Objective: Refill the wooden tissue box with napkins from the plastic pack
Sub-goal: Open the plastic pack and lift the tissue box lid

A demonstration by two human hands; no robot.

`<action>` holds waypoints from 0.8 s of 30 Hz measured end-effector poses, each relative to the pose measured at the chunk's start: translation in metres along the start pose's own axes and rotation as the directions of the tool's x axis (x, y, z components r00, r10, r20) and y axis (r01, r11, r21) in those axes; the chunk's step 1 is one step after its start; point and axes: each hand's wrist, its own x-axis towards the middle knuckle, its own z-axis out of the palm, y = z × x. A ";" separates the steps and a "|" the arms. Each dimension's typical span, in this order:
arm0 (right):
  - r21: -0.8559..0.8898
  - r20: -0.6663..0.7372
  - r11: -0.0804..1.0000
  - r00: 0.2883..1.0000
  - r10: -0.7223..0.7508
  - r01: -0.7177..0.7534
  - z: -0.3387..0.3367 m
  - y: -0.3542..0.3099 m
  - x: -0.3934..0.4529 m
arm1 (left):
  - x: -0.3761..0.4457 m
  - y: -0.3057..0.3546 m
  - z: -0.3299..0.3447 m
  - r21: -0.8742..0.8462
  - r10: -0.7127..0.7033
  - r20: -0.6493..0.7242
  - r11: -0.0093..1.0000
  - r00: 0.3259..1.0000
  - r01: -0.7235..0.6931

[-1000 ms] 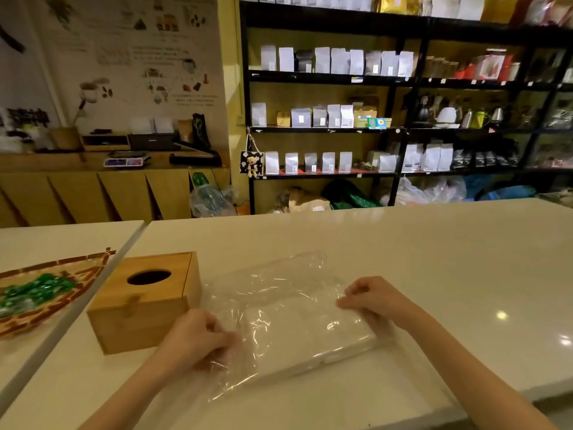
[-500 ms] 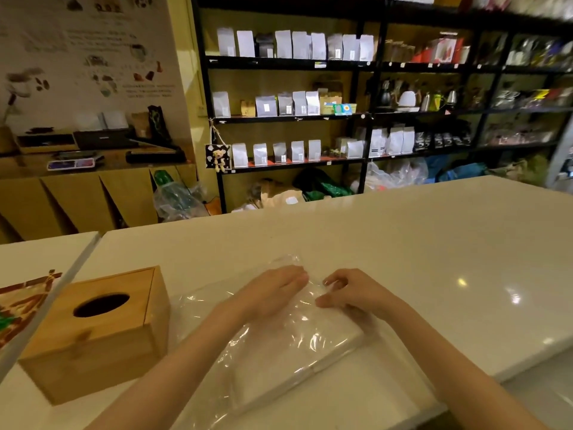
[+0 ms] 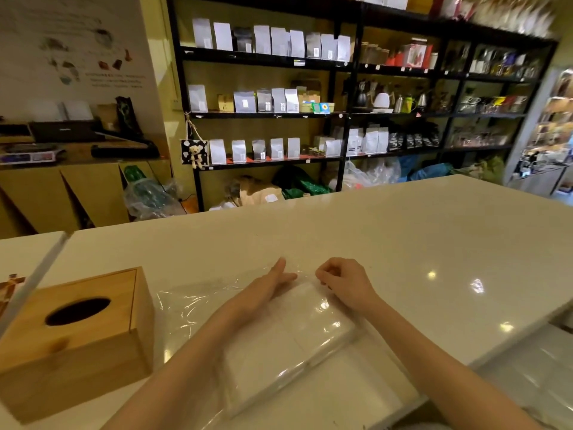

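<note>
While the plastic pack (image 3: 279,330) lies flat on the counter (image 3: 403,243) beside the wooden tissue box (image 3: 74,336), hold it down with the flat, open left hand (image 3: 273,282) — the right hand (image 3: 344,282) pinches film at the far edge — and pull gently so the napkins (image 3: 291,333) stay stacked.

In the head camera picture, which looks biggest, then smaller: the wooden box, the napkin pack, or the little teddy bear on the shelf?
1. plastic napkin pack and wooden tissue box: look about alike, both near the camera.
2. teddy bear: smallest, though it hangs far back.
</note>
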 end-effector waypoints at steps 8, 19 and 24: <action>0.145 -0.061 0.979 0.989 -0.134 0.142 -0.010 -0.009 -0.006 | -0.001 -0.004 -0.003 0.201 0.245 -0.189 0.958 0.951 -0.207; -0.457 0.249 0.714 0.847 -0.470 0.531 0.001 -0.056 -0.021 | -0.040 0.016 -0.020 0.226 0.396 -0.223 0.910 0.890 -0.348; -0.322 0.468 0.779 0.806 -0.364 0.538 0.001 -0.083 -0.029 | -0.068 0.023 -0.030 0.272 0.226 -0.153 0.945 0.962 -0.179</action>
